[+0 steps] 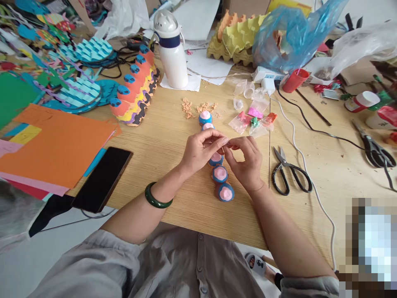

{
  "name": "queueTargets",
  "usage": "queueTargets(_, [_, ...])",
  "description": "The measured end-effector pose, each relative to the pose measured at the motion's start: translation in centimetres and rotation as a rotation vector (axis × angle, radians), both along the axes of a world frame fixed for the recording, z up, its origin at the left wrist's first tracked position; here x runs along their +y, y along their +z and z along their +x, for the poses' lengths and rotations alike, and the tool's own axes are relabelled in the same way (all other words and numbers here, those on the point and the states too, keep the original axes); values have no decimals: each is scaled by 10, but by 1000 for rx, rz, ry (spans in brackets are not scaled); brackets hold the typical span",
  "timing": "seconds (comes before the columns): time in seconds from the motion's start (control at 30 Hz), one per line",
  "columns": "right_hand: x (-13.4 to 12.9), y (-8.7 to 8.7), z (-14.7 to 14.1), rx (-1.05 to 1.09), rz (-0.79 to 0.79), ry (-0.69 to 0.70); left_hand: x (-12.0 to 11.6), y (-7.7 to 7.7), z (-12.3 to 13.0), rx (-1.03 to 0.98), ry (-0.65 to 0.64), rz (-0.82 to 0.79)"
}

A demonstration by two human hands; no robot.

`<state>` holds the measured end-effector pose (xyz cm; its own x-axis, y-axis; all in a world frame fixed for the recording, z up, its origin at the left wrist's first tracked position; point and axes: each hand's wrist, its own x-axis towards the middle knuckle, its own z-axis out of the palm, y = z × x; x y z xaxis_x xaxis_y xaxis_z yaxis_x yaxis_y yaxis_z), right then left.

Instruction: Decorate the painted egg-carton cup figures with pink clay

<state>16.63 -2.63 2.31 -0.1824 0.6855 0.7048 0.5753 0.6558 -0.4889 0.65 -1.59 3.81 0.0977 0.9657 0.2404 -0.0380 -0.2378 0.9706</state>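
A row of blue cups with pink centres (pixel 220 174) runs down the middle of the table, partly hidden under both hands. Above it, my left hand (pixel 203 151) and my right hand (pixel 246 159) meet with thumbs and fingertips pinched together. Whatever lies between the fingertips is too small to make out. Beyond the row are orange scraps (pixel 187 107) on the wood. Small bags with pink, green and red pieces (pixel 254 121) lie to the right of the row's far end.
Black-handled scissors (pixel 290 167) and a white cable (pixel 305 161) lie right. A phone (pixel 104 178), orange paper (pixel 58 145) and a painted egg-carton piece (pixel 136 89) are left. A white bottle (pixel 173 62) and a red cup (pixel 295 80) stand behind.
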Motion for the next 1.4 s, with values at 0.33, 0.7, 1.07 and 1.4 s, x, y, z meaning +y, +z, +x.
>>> queueTargets(0.33, [-2, 3, -1, 33, 118, 14, 8, -11, -5, 138, 88, 154])
queueTargets(0.7, [10, -12, -3, 429, -766, -101, 29, -6, -21, -334, 180, -393])
queueTargets(1.07, [13, -15, -4, 639, -966, -21, -3, 6, -40, 730, 118, -312])
queueTargets(1.4, [8, -6, -6, 767, -930, 88, -15, -2, -43, 375, -127, -658])
